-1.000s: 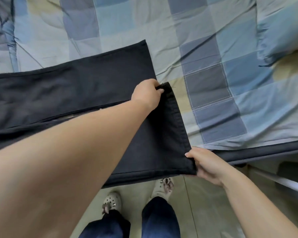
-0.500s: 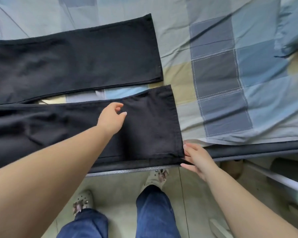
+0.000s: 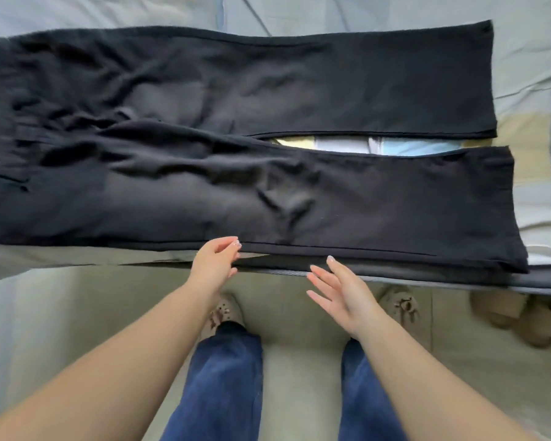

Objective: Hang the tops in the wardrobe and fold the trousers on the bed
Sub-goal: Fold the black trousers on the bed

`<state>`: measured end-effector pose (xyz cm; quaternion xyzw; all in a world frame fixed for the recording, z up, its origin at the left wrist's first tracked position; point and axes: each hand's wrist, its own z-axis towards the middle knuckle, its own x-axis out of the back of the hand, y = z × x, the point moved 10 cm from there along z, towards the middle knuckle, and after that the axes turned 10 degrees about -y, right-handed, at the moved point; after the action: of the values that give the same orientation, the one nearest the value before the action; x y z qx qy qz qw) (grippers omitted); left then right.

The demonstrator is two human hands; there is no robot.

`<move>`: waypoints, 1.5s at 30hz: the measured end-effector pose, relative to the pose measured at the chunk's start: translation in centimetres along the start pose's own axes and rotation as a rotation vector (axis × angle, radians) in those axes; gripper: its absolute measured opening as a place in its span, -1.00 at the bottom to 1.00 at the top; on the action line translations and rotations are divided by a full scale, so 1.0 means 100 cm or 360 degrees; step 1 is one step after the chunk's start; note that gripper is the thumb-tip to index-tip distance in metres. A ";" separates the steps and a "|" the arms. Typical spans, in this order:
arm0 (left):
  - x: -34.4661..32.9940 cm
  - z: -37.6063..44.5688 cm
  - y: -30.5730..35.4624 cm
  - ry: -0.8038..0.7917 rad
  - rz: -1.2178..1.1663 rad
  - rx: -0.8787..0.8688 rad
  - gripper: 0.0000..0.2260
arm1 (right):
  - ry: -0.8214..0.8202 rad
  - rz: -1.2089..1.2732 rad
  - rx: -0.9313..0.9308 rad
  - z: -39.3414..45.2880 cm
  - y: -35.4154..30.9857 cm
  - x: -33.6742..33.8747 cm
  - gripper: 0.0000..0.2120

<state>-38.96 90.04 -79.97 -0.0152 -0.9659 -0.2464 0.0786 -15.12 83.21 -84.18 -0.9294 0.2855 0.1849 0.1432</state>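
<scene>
Black trousers lie flat and unfolded across the bed, waist to the left, hems to the right, legs parted by a narrow gap showing the patchwork cover. Left hand sits at the near leg's edge, fingers curled but no fabric visibly pinched, so grip released. Right hand hovers just off the bed edge, fingers spread, grip released.

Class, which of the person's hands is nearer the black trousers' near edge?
Left. The left hand touches the black trousers at that edge; the right hand hovers open just short of it.
</scene>
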 end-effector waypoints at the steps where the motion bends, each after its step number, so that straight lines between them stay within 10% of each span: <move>1: 0.031 -0.004 -0.004 0.0007 -0.0071 0.0013 -0.93 | -0.0047 0.0001 -0.0021 0.007 0.020 -0.039 -0.85; 11: 0.273 0.007 -0.011 0.0301 -0.0509 0.0145 -0.86 | -0.0206 -0.0046 -0.0163 0.059 0.136 -0.275 -0.67; 18: 0.329 0.034 -0.010 0.0443 -0.0721 0.0053 -0.47 | -0.0024 0.0079 -0.0287 0.096 0.170 -0.312 -0.42; 26: 0.380 0.043 -0.007 0.0701 -0.1176 -0.0031 -0.33 | 0.0205 0.0313 0.0035 0.096 0.165 -0.311 -0.67; 31: 0.417 0.032 -0.011 0.0852 -0.0929 -0.0154 -0.83 | 0.0267 0.0141 0.0031 0.089 0.168 -0.312 -0.83; 45: 0.418 -0.011 0.042 0.0786 -0.1340 -0.0339 -0.97 | 0.0171 -0.0337 0.0343 0.033 0.104 -0.334 -0.78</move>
<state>-79.78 92.80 -70.34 0.4268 -0.8102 -0.3502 0.1968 -47.72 92.08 -74.56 -0.9421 0.2115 0.0871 0.2454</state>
